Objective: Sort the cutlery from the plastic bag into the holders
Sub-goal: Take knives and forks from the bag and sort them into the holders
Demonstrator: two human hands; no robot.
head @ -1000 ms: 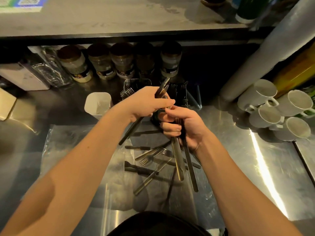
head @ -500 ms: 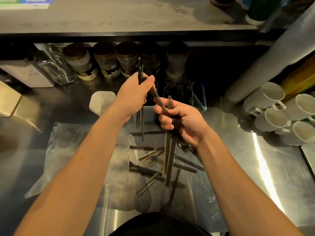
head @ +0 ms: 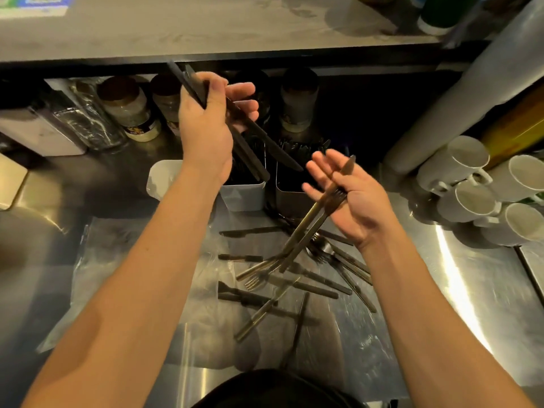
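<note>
We see the left hand [head: 206,125] raised above the holders, its thumb and fingers pinching a few dark knives [head: 244,134] that slant down and to the right, their tips over the white holder [head: 244,192] and the darker holder [head: 291,195] beside it. Both holders stand at the back of the steel surface [head: 459,304], and cutlery handles show inside them. A third, pale container [head: 160,178] sits just left of the white one, partly hidden by the left forearm.

The right hand [head: 350,198] is palm up with its fingers loosely spread — several forks and knives [head: 312,225] lie across the palm and hang down to the left, resting there rather than being squeezed.

Below the hands, the clear plastic bag [head: 117,275] lies flat on the surface, and the loose cutlery [head: 294,278] — forks and dark-handled knives — is scattered over it, pieces crossing one another.

A row of jars [head: 129,110] stands under the shelf [head: 206,30] at the back. To the right, white mugs [head: 468,184] lie clustered on their sides, near a pale roll [head: 471,92] leaning against the wall.
</note>
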